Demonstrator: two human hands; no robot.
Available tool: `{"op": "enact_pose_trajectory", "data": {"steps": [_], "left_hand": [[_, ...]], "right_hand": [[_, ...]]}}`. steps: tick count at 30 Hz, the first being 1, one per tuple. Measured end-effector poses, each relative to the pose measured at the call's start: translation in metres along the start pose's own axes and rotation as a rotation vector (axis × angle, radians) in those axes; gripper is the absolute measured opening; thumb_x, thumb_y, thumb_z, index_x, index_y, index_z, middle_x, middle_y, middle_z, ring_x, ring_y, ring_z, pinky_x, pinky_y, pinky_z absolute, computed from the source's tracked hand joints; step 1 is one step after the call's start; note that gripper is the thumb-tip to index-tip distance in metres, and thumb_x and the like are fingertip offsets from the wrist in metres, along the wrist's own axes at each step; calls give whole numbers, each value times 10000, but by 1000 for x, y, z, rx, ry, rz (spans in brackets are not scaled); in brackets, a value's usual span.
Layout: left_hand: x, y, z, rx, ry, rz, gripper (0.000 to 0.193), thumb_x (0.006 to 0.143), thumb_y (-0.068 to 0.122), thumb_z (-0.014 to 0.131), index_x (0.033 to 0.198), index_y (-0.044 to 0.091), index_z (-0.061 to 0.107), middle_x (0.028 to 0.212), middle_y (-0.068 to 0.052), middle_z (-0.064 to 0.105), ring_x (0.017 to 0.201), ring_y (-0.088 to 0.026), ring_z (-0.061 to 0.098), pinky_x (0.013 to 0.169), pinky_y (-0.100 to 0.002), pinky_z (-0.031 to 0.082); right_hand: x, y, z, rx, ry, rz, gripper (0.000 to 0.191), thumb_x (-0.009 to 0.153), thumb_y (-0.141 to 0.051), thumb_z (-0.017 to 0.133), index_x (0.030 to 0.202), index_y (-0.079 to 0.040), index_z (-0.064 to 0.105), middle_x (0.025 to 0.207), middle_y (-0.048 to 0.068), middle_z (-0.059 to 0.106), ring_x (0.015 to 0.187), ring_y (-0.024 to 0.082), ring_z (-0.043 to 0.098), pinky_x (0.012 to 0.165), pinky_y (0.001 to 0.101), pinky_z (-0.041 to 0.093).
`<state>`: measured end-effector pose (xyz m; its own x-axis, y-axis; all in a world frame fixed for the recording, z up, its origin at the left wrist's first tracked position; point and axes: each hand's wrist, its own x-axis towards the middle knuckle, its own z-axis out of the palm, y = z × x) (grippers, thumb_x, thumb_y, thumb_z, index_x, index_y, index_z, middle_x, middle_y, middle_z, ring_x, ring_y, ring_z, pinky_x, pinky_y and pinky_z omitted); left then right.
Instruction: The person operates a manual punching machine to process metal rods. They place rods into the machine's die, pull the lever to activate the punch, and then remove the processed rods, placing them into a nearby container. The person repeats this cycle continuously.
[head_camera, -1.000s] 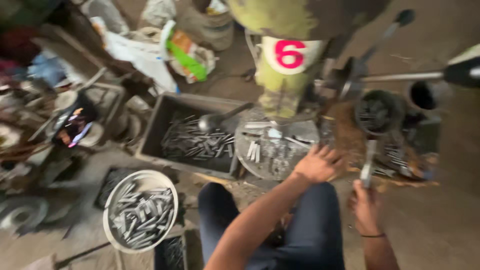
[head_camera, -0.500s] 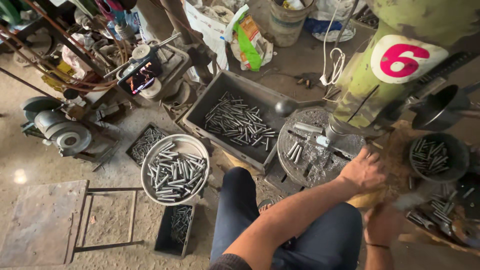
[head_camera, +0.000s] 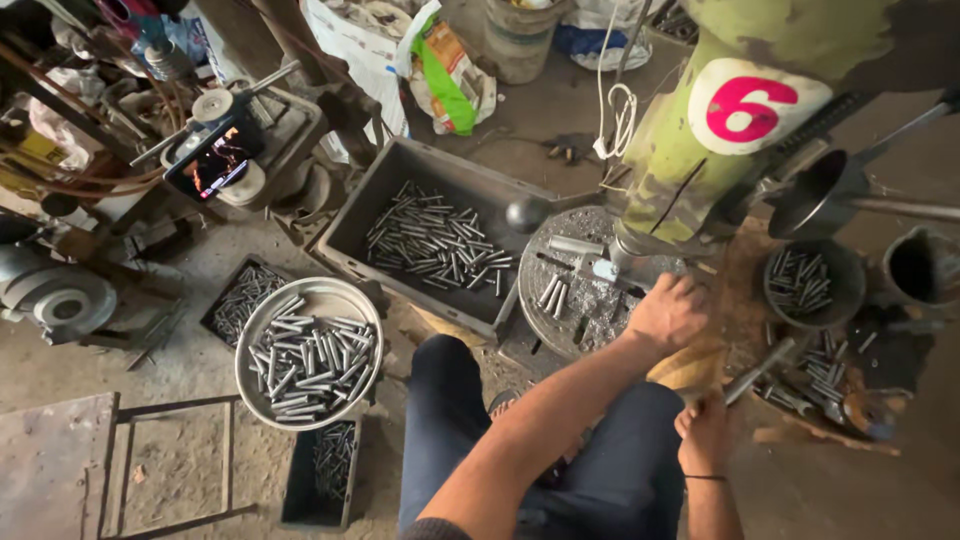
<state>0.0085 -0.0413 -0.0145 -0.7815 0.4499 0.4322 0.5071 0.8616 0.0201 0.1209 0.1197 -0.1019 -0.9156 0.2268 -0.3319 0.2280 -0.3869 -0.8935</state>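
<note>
Since a moment ago both hands have barely shifted: left hand (head_camera: 668, 312) rests curled on the round grey metal drill table (head_camera: 580, 290), right hand (head_camera: 706, 432) grips a thin steel rod (head_camera: 758, 370), best fed squarely.

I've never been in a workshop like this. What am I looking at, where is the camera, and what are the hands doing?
The camera sits on a person's head and looks down at their knees and two bare hands. The green machine ahead is a drill press with a round metal table. The left hand rests at that table's edge, near a few short metal rods. The right hand, lower down, grips a thin metal handle. Around them lie many more rods: in a grey bin, a round pan and a small pot. A phone stands propped at the left.
</note>
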Motion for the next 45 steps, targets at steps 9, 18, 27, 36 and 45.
{"op": "enact_pose_trajectory", "data": {"steps": [9,18,27,36,45], "left_hand": [[2,40,-33,-180,-140,204,417,742,426,666,1103,225,723,1168,30,655,1209,-192,528,995,-350,429],[-138,-34,-81,-229,120,174,419,801,238,655,1200,130,723,1375,-47,685,1213,-212,570,988,-389,441],[-150,-115,-79,-309,386,-731,244,686,222,840,831,65,723,855,-188,693,821,-412,646,681,-516,503],[-159,-146,-74,-543,188,-889,235,758,211,774,883,19,721,843,-200,716,812,-407,695,753,-484,553],[-114,-143,-60,-490,208,-690,179,834,51,619,973,37,730,969,-234,681,950,-437,652,836,-511,517]], "right_hand": [[-9,-40,-3,-129,111,-124,166,1108,-312,508,1103,-148,532,689,-25,398,509,92,394,403,280,281],[-32,-58,79,-1096,-64,-489,439,942,-242,565,1361,-110,554,1016,225,719,897,452,669,738,546,508],[-34,-64,114,-1100,-192,-735,330,1100,-324,543,1321,-111,662,1049,177,734,956,376,714,792,440,559],[-35,-52,65,-1045,-77,-482,309,1026,-303,615,1243,-98,696,810,66,745,741,175,741,726,334,564],[-41,-51,57,-1079,-40,-476,280,958,-278,717,1174,-102,745,694,78,690,602,138,617,614,310,511]]}}
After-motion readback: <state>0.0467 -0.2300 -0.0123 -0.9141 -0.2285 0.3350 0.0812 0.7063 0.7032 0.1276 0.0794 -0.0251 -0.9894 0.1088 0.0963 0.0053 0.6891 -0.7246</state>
